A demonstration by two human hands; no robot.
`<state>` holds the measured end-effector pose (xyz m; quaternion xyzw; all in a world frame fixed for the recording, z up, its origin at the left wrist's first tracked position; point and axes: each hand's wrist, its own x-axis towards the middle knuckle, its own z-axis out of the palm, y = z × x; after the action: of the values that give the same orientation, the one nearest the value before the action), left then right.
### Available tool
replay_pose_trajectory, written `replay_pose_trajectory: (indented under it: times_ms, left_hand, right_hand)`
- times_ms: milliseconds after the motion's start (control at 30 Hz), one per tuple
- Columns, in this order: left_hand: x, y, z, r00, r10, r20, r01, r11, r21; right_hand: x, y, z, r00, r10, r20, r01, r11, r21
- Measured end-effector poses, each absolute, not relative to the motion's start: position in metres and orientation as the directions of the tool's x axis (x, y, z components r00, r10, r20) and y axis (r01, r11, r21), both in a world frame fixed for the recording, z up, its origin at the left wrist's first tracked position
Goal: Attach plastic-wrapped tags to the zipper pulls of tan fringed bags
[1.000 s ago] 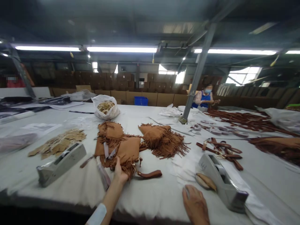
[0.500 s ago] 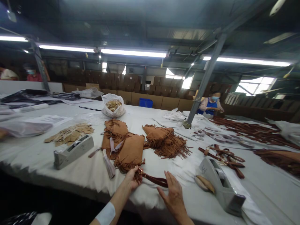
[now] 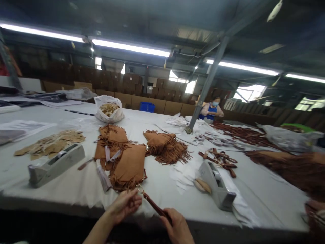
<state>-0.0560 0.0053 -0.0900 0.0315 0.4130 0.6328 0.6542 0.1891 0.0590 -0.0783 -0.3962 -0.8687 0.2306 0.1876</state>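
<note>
Brown strap [image 3: 155,205] at table edge [image 3: 76,200]

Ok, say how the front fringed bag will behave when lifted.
The front fringed bag looks soft and thin, so it's probably floppy and fairly light. Its loose fringe would likely dangle and sway.

A tan, roughly rectangular pouch [image 3: 132,162] lies on the white surface [image 3: 165,181], shaggy fringe spilling along its near edge. Just beside that edge, a gold-toned ring [image 3: 138,186] ends a dark brown strap [image 3: 153,204], drawn straight, slanting toward the lower right.
</note>
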Motion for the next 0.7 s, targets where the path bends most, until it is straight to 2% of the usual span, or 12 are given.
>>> replay_pose_trajectory:
  times_ms: [67,100,133,200,300,367,433,533,600,700]
  left_hand:
    - [-0.061,-0.014,-0.084,-0.22,0.872,-0.438,-0.419,0.321,0.849]
    - [-0.062,-0.021,-0.078,-0.275,0.897,-0.347,-0.192,0.302,0.934]
    - [-0.061,-0.027,-0.071,-0.308,0.924,-0.227,0.017,0.244,0.97]
    - [-0.053,-0.03,-0.054,-0.311,0.95,0.014,0.264,0.072,0.962]
    - [-0.026,-0.017,-0.034,-0.131,0.966,0.222,0.316,-0.172,0.933]
    - [-0.005,-0.002,-0.033,0.081,0.955,0.287,0.252,-0.298,0.921]
    - [0.012,0.016,-0.043,0.218,0.922,0.319,0.183,-0.36,0.915]
    - [0.025,0.04,-0.064,0.205,0.915,0.348,0.173,-0.384,0.907]
    - [0.025,0.051,-0.072,0.183,0.917,0.356,0.222,-0.391,0.893]
    - [0.021,0.058,-0.066,0.222,0.941,0.255,0.314,-0.317,0.895]
  right_hand:
    - [0.202,0.053,-0.086,-0.607,0.77,0.195,0.578,0.596,-0.557]
    - [0.208,0.051,-0.091,-0.603,0.766,0.223,0.563,0.607,-0.561]
    - [0.212,0.05,-0.096,-0.602,0.759,0.246,0.547,0.617,-0.566]
    - [0.22,0.049,-0.105,-0.603,0.741,0.295,0.513,0.643,-0.569]
    - [0.228,0.049,-0.107,-0.606,0.698,0.381,0.475,0.702,-0.531]
    - [0.23,0.048,-0.097,-0.612,0.687,0.391,0.458,0.711,-0.533]
    - [0.23,0.048,-0.081,-0.621,0.709,0.335,0.448,0.671,-0.591]
    - [0.234,0.06,-0.059,-0.58,0.783,0.225,0.488,0.555,-0.674]
    - [0.244,0.081,-0.054,-0.449,0.872,0.197,0.579,0.451,-0.68]
    - [0.27,0.126,-0.06,-0.199,0.934,0.297,0.733,0.343,-0.587]
